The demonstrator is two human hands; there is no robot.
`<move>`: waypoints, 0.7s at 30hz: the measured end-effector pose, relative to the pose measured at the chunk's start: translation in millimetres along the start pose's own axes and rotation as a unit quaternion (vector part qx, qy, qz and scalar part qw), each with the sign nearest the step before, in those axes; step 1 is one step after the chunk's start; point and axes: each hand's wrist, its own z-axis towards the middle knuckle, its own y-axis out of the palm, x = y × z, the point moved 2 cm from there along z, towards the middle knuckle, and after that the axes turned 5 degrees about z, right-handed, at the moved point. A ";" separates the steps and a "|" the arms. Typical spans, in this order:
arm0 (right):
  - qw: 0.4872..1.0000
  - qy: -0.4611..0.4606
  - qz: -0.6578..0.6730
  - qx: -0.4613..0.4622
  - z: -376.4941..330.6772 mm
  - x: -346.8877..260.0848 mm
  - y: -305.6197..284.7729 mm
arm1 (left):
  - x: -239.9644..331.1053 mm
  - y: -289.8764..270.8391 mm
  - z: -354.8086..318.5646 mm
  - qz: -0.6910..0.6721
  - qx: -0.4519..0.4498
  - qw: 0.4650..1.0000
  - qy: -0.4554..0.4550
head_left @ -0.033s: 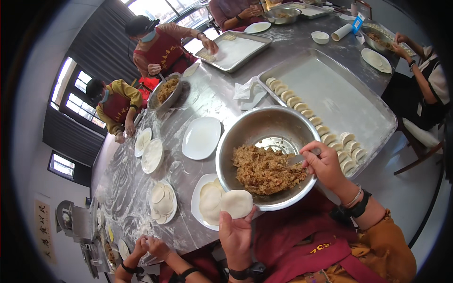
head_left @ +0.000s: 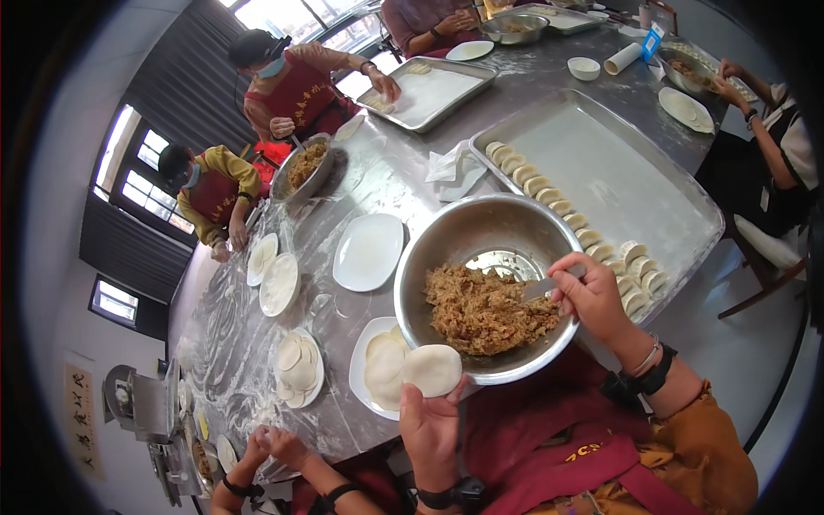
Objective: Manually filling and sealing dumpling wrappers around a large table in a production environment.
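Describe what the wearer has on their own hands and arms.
Both hands are ungloved. The left hand has a black wristband with a blocky piece. Above the right hand sit a thin silver bangle and a wide black strap, then a mustard-brown sleeve. No left sleeve shows.

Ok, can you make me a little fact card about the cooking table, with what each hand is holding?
Left hand: holds a flat round of dough
Right hand: grips a metal utensil, its end hidden in the filling
Bowl: shiny metal, with brown crumbly filling inside
Plate: white, beside the bowl, with more dough rounds
Tray: metal, with folded dumplings lined along its left side
Others: people working around the table
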 end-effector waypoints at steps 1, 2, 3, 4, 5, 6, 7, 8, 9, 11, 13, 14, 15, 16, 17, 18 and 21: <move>0.999 0.032 0.033 0.016 5.9 -3.3 -1.8 | -0.1 3.1 1.9 0.008 -0.004 1.000 -0.002; 0.995 0.065 0.067 0.028 11.1 -6.7 -2.1 | 1.3 6.6 2.3 0.012 -0.003 1.000 0.004; 0.993 0.071 0.085 0.030 14.5 -11.1 -3.2 | 2.6 10.9 2.6 0.018 -0.006 1.000 0.001; 0.993 0.069 0.089 0.025 15.4 -13.2 -3.3 | 3.4 14.8 3.3 0.023 -0.009 1.000 -0.002; 0.992 0.049 0.113 0.026 15.7 -15.4 -3.4 | 3.6 17.4 4.6 0.025 -0.007 1.000 0.004; 0.990 0.030 0.138 0.027 15.2 -18.4 -2.7 | 2.5 19.9 6.3 0.019 -0.016 1.000 -0.011; 0.992 0.015 0.126 0.028 12.5 -19.7 -3.4 | -3.5 22.5 12.3 0.008 -0.026 0.999 -0.030; 0.992 0.014 0.123 0.027 7.4 -19.7 -3.0 | -9.7 27.1 19.0 0.006 -0.026 0.999 -0.029; 0.995 -0.032 0.091 0.006 0.5 -22.6 4.0 | -11.7 32.0 21.2 -0.004 -0.029 0.999 -0.037; 0.992 -0.112 -0.013 -0.049 -12.7 -28.6 15.8 | -12.7 36.6 27.1 -0.021 -0.054 0.996 -0.061; 0.957 -0.256 -0.097 -0.096 -18.7 -32.8 24.7 | -14.5 48.5 31.5 -0.046 -0.058 0.995 -0.062; 0.892 -0.395 -0.177 -0.130 -23.9 -34.6 29.4 | -15.5 54.3 34.1 -0.069 -0.069 0.993 -0.068; 0.872 -0.421 -0.198 -0.151 -28.9 -30.9 32.6 | -14.8 58.1 34.7 -0.083 -0.080 0.991 -0.066; 0.872 -0.420 -0.197 -0.157 -32.3 -30.7 33.1 | -15.2 57.4 34.1 -0.085 -0.076 0.991 -0.063; 0.843 -0.444 -0.240 -0.185 -36.2 -31.3 34.6 | -16.0 56.1 34.3 -0.093 -0.071 0.991 -0.064; 0.811 -0.466 -0.282 -0.212 -39.8 -31.2 36.4 | -16.8 54.5 34.3 -0.101 -0.066 0.991 -0.064; 0.787 -0.499 -0.294 -0.212 -47.4 -28.1 42.8 | -19.8 45.0 32.1 -0.110 -0.058 0.990 -0.062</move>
